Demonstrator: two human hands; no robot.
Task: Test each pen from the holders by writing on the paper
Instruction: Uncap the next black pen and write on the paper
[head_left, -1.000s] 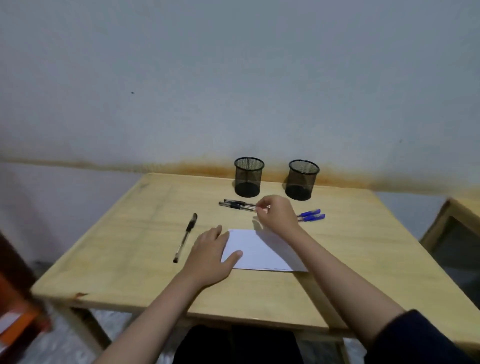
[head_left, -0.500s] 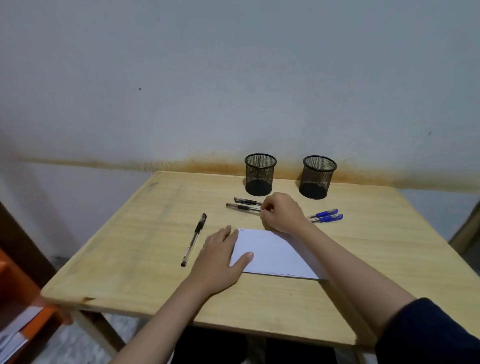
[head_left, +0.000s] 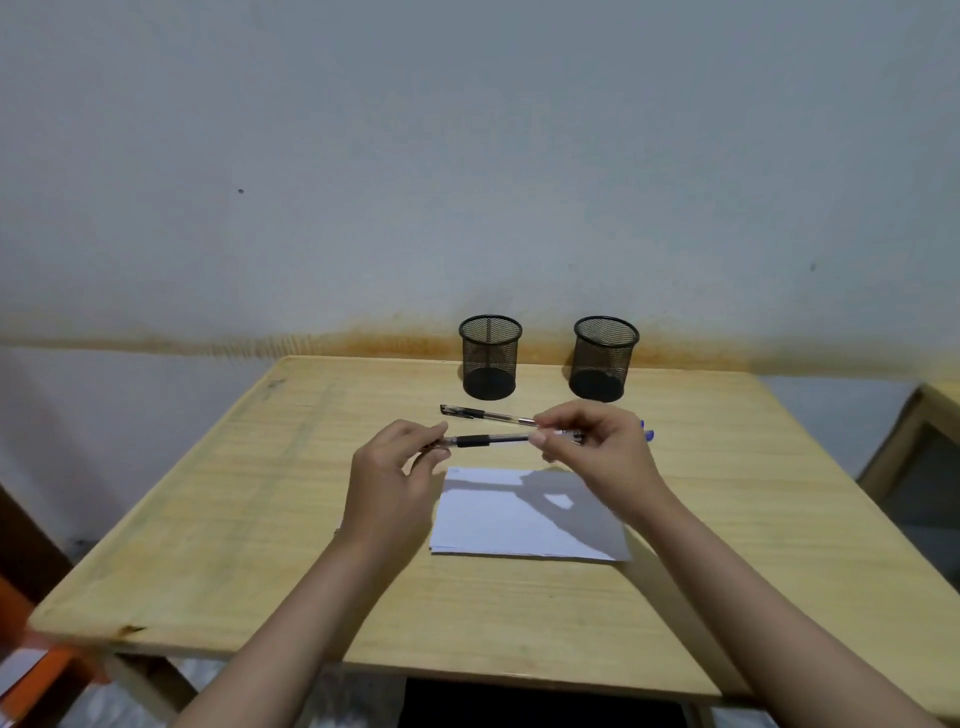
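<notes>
Pen (head_left: 485, 440) pinched level at both ends above the pale wooden surface (head_left: 249, 519).
Left hand (head_left: 390, 483) fingers grip its tip end, right hand (head_left: 597, 452) fingers its clear barrel; beyond the fingers lie a second pen (head_left: 485, 414) and two round black mesh holders (head_left: 490, 357), below them flat white paper (head_left: 524, 519).

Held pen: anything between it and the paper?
Nothing visible. The pen is held level between the left hand and right hand, above the paper's far edge. The sheet is bare, with only the hands' shadow on it.
</notes>
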